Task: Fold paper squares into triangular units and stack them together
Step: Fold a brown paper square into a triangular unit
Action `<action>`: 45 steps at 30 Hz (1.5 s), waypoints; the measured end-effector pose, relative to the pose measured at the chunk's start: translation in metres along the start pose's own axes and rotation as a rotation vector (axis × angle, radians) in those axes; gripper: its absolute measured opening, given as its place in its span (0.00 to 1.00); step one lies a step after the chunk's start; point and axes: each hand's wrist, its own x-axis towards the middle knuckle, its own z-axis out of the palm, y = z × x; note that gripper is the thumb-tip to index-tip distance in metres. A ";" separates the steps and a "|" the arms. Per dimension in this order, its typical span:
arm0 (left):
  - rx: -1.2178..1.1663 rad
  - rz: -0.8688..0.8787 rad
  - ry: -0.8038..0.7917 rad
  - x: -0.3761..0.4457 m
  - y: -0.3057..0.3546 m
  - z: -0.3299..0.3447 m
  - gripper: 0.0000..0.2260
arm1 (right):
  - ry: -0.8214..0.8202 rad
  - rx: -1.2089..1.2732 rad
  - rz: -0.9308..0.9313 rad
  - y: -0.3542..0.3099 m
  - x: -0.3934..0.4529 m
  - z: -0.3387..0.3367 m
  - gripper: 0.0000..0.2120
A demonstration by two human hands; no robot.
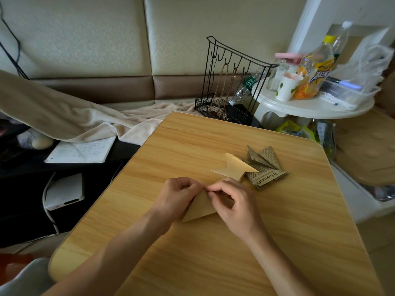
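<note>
A tan paper piece [201, 207], folded into a triangle, lies on the wooden table [192, 253] between my hands. My left hand [175, 196] and my right hand [232, 201] both pinch its top corner with curled fingers, fingertips meeting there. Part of the paper is hidden under my right hand. Beyond my hands lie folded tan units [235, 166], partly overlapping a pile of newspaper-print folded units [265, 167].
A black wire rack [230, 82] stands at the table's far edge. To the right, a white round side table [310, 106] carries bottles, a cup and a plastic box. A notebook [81, 149], a white box [64, 192] and a beige blanket lie at the left.
</note>
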 end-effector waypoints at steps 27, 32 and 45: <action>-0.024 0.036 -0.058 0.001 -0.003 -0.003 0.06 | -0.002 0.227 0.206 0.002 -0.001 -0.001 0.10; -0.021 0.008 -0.052 0.003 -0.003 -0.005 0.06 | -0.005 0.152 0.134 0.003 -0.001 0.001 0.10; -0.064 0.018 -0.140 0.005 -0.003 -0.009 0.09 | 0.022 0.034 0.030 0.005 -0.001 0.001 0.07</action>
